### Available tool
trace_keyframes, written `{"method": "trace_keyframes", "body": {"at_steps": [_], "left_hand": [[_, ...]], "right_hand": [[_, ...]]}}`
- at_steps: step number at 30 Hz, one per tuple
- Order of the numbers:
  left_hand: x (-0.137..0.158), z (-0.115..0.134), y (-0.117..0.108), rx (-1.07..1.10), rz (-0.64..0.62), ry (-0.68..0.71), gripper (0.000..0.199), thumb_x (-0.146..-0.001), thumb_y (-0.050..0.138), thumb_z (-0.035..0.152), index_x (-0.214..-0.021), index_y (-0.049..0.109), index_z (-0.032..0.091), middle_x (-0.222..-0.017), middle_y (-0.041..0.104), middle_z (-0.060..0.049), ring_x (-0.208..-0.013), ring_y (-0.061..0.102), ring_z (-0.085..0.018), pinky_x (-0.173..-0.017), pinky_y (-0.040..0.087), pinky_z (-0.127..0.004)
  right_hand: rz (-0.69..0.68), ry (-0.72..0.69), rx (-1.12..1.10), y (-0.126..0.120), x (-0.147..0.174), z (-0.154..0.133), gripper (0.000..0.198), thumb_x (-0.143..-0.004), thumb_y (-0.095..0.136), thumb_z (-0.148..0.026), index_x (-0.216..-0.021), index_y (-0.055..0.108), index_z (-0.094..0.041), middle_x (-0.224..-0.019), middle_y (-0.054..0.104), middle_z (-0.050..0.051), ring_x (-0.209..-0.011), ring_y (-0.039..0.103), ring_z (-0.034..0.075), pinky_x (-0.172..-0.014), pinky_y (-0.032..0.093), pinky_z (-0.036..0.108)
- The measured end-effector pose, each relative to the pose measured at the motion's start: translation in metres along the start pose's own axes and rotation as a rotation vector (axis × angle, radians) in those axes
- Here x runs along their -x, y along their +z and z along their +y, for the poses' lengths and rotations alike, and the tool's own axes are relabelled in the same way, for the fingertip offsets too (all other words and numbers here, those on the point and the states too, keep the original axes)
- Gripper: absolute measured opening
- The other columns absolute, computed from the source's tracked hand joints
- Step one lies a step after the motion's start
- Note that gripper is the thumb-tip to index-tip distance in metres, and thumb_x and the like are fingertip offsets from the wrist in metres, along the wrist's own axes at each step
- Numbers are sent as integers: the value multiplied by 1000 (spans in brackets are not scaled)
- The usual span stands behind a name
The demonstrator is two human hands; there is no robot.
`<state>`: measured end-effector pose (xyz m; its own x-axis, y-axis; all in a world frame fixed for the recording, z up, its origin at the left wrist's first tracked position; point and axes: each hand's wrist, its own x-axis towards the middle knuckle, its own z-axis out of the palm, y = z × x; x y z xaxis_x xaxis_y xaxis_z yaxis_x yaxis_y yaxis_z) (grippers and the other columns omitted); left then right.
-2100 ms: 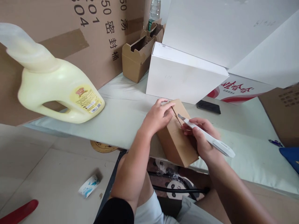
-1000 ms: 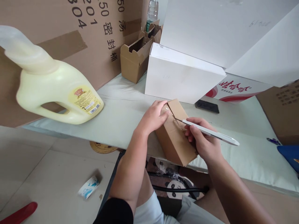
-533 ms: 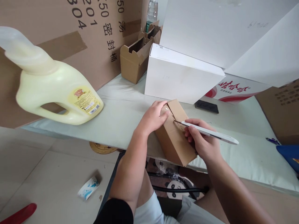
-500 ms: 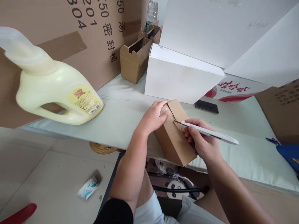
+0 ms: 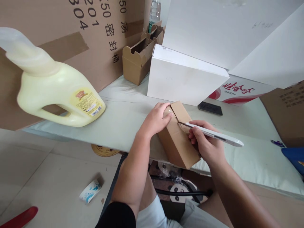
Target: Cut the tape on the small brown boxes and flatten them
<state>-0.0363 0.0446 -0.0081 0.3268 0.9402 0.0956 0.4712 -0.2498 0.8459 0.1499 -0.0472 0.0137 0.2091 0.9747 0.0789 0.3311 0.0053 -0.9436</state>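
A small brown cardboard box [image 5: 177, 139] lies tilted at the front edge of the pale-covered table [image 5: 118, 120]. My left hand [image 5: 156, 119] grips its far left end, thumb on top and fingers over the far edge. In my right hand [image 5: 206, 139] is a white utility knife [image 5: 217, 133], held like a pen. Its dark blade touches the box top at the slit between the flaps. The fingers under the knife are partly hidden. Clear tape shows by my left thumb.
A yellow detergent bottle [image 5: 59, 91] stands on the left. Behind the box are a white box [image 5: 185, 74], brown open cartons [image 5: 133, 63] and a black phone [image 5: 210, 108]. Scissors [image 5: 277, 143] and a blue item [image 5: 293, 158] lie on the right. A stool [image 5: 104, 150] sits below the table.
The knife tip has shifted very slightly to the right along the slit, with my right hand. My left hand and the box hold their place.
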Motion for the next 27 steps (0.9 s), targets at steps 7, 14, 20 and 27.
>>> {"method": "trace_keyframes", "body": {"at_steps": [7, 14, 20, 27], "left_hand": [[0, 1, 0, 1, -4, -6, 48, -98, 55, 29, -144, 53, 17, -149, 57, -12, -137, 55, -27, -117, 45, -40], [0, -1, 1, 3, 9, 7, 46, -97, 55, 29, -143, 55, 20, -148, 58, -11, -136, 56, -27, -116, 46, -42], [0, 1, 0, 8, 3, 2, 48, -98, 55, 28, -144, 54, 18, -147, 58, -12, -136, 56, -26, -117, 45, -40], [0, 1, 0, 2, 10, 7, 45, -97, 55, 28, -141, 56, 20, -144, 60, -10, -134, 58, -26, -114, 48, -39]], "right_hand": [[12, 13, 3, 0, 0, -1, 30, -90, 69, -48, -99, 72, -20, -65, 65, -1, -49, 57, 10, -47, 49, 21], [4, -7, 9, 0, -1, -1, 30, -90, 68, -47, -99, 72, -19, -65, 65, -1, -49, 56, 10, -46, 49, 21], [-4, -5, 8, 0, 0, 0, 26, -90, 67, -44, -99, 71, -20, -65, 65, -2, -49, 57, 9, -47, 49, 20], [4, -37, 14, 0, 1, -2, 23, -90, 67, -41, -97, 72, -19, -64, 64, -1, -49, 56, 10, -46, 48, 21]]}}
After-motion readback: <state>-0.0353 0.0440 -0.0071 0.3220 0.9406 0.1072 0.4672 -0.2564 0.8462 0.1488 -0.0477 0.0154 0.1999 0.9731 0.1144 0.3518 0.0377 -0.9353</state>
